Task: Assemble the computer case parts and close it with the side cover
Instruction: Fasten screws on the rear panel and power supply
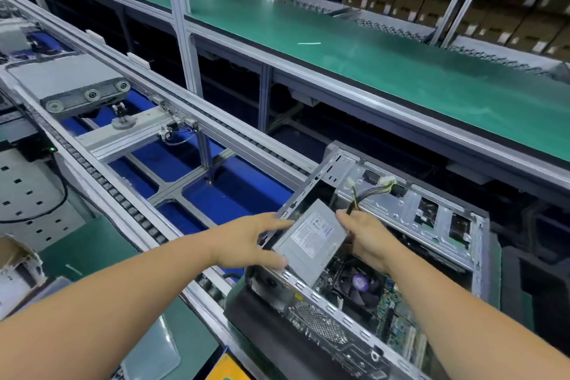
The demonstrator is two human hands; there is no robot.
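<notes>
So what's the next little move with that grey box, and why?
Probably lower the grey power supply into the near-left corner of the open computer case. The left hand and right hand hold it tilted above the case wall, its cable bundle sticking up, not yet seated.

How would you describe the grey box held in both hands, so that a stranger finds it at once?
Find the open computer case on the conveyor. At its near left corner, both hands hold a plain grey metal box, the power supply. Only it bears a white printed label and trails a cable bundle.
</notes>
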